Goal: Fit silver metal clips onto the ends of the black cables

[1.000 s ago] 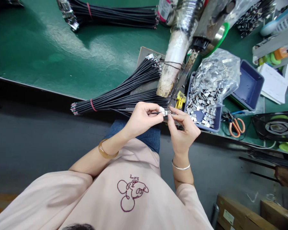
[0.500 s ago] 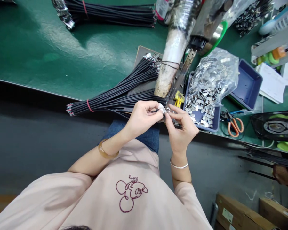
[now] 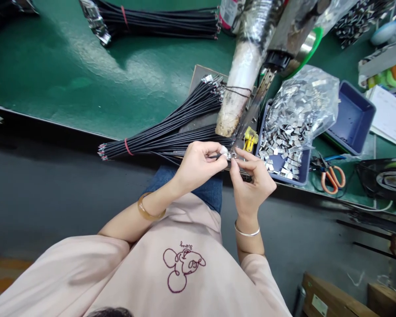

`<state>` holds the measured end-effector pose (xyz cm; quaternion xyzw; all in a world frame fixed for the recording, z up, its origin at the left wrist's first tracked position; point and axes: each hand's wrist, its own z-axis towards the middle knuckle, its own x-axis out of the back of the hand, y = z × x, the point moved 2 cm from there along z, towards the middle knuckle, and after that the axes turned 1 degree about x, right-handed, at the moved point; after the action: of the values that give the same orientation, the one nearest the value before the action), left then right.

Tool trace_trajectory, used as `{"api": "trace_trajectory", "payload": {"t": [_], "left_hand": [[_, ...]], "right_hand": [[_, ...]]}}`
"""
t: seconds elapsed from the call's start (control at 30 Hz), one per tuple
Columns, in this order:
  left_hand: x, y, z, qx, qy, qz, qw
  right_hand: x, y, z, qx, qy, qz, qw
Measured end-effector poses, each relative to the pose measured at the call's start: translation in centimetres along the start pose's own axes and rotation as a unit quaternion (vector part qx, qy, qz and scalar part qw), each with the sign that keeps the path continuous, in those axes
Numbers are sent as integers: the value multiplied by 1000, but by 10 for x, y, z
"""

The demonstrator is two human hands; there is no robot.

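Observation:
My left hand (image 3: 198, 165) pinches the end of a thin black cable (image 3: 214, 156) at the table's front edge, a white tape wrap on its fingertip. My right hand (image 3: 251, 178) pinches a small metal clip (image 3: 232, 155) at that cable's tip. The two hands meet fingertip to fingertip. Just behind them lies a bundle of black cables (image 3: 165, 130) tied with a red band. To the right a blue tray (image 3: 300, 176) holds many small metal clips, and a clear bag of clips (image 3: 300, 105) rests on it.
The green table (image 3: 69, 79) carries a second cable bundle (image 3: 158, 20) at the back. A plastic-wrapped machine arm (image 3: 240, 79) slants down toward my hands. An empty blue tray (image 3: 353, 116), orange-handled scissors (image 3: 331, 178), papers and a fan (image 3: 389, 178) lie right. Cardboard boxes (image 3: 333, 295) sit on the floor.
My hands stay together at the cable tip; the fingers shift slightly on the clip. The view wobbles a little left, then back right.

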<state>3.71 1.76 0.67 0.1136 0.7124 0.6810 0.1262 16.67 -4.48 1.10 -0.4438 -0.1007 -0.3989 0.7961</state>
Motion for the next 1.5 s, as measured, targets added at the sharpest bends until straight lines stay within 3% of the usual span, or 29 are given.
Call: {"api": "trace_trajectory", "payload": {"t": [0.33,0.5,0.6,0.73,0.8,0.87,0.93,1.0,1.07,1.3,1.5], "left_hand": [[1,5,-3,-65,32,61,995],[2,2,-4,-44,-1,47,998],[0,1,-9,-70,-1,92,993],[-5,5,-18,-225,4,195,955],[-4,6,-21,-265,-2,204,943],[0,5,-20,-216,-29,157,963],[4,3,-18,-110,-82,75,988],[7,1,-16,-17,-133,1,991],[8,1,-15,25,-153,-42,987],[6,0,-15,2,-127,-61,990],[4,-6,-17,-28,-117,-33,992]], "right_hand": [[0,-8,9,32,21,-25,999],[2,-8,-1,68,11,-59,996],[6,-3,-3,26,19,-50,998],[9,5,4,-96,-35,0,995],[10,8,6,-134,-74,52,987],[11,9,7,-132,-91,93,983],[11,8,6,-91,-87,86,988],[12,3,4,-24,-72,40,996],[13,-1,3,29,-60,-8,998],[27,-11,2,3,7,-33,999],[22,-22,-1,48,-99,-91,990]]}}
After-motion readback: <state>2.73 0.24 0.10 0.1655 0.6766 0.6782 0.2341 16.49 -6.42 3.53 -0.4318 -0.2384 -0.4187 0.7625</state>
